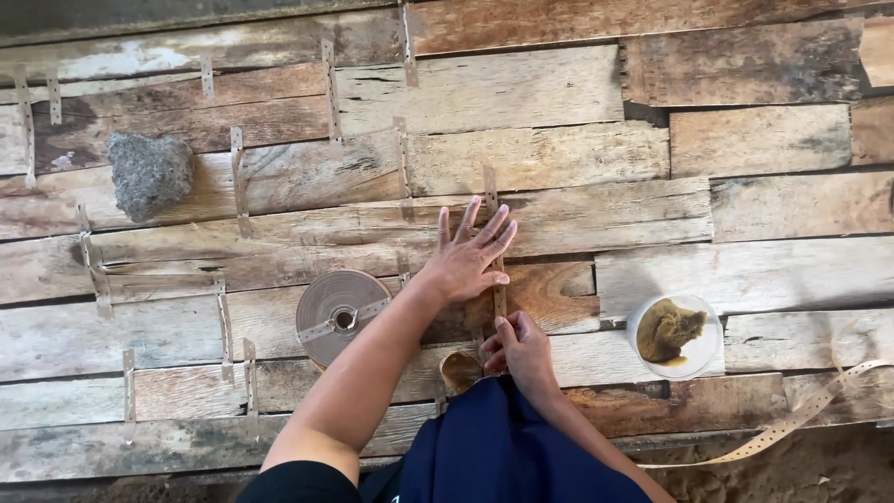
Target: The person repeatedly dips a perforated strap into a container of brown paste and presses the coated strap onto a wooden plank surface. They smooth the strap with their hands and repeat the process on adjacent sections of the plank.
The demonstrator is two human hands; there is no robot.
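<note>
At the frame's centre, the left hand [468,253] is pressing flat, fingers spread, on a thin perforated tan paper strip [500,296] lying over weathered wooden planks [521,88]. Just below, the right hand [518,349] is pinching the strip's lower end.

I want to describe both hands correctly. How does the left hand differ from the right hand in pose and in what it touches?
The left hand lies flat with fingers spread, pressing on the wooden boards and the upper part of the perforated tape strip. The right hand is curled, its fingers pinching the strip's lower part. The left hand is farther from the body, the right hand nearer. Both are bare and touch the same strip.
</note>
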